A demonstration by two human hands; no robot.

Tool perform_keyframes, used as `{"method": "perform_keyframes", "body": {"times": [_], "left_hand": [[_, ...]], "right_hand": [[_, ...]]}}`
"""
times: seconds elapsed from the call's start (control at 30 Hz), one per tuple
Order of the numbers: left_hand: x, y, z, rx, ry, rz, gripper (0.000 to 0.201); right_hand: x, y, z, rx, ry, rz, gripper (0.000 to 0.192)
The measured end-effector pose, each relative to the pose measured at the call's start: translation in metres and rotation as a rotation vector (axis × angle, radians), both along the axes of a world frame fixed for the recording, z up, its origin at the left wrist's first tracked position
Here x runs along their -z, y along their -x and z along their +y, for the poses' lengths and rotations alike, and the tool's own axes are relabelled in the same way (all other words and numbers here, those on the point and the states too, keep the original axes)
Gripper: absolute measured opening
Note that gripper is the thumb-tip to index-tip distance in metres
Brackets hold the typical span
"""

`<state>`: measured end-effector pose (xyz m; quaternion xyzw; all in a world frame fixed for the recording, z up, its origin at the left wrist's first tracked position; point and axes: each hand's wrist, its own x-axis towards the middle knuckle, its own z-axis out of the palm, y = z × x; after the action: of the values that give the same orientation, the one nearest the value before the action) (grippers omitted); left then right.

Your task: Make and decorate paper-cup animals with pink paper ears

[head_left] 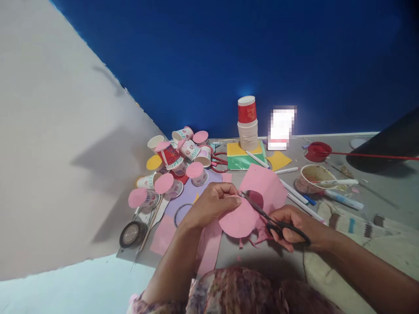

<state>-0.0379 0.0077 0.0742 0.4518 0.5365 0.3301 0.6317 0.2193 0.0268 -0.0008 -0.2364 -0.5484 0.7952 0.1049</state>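
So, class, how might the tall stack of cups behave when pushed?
The stack would probably tip if pushed high up, being tall and narrow. It may feel light, since it looks like paper. The glossy-looking packet beneath might let it slide.

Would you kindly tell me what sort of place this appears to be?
Probably an informal paper-craft workspace: there are black-handled scissors, a rounded piece of pink paper and a stack of paper cups.

Gry tbl [386, 181] – pink ppr [210, 246], cups [178, 186], tape [132, 234]
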Motion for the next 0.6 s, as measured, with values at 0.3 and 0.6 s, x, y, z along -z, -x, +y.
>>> {"method": "perform_keyframes", "body": {"times": [0.3,0.6], "left_hand": [[-0.0018,-0.0012,-0.0025,0.035,-0.036,0.049,0.025],[-0.0001,-0.0002,-0.0036,0.029,-0.038,0.069,0.024]], "right_hand": [[-0.002,0.0,-0.0008,0.012,-0.009,-0.032,0.059],[0.0006,-0.0008,-0.0007,0.028,-0.022,-0.102,0.053]]}}
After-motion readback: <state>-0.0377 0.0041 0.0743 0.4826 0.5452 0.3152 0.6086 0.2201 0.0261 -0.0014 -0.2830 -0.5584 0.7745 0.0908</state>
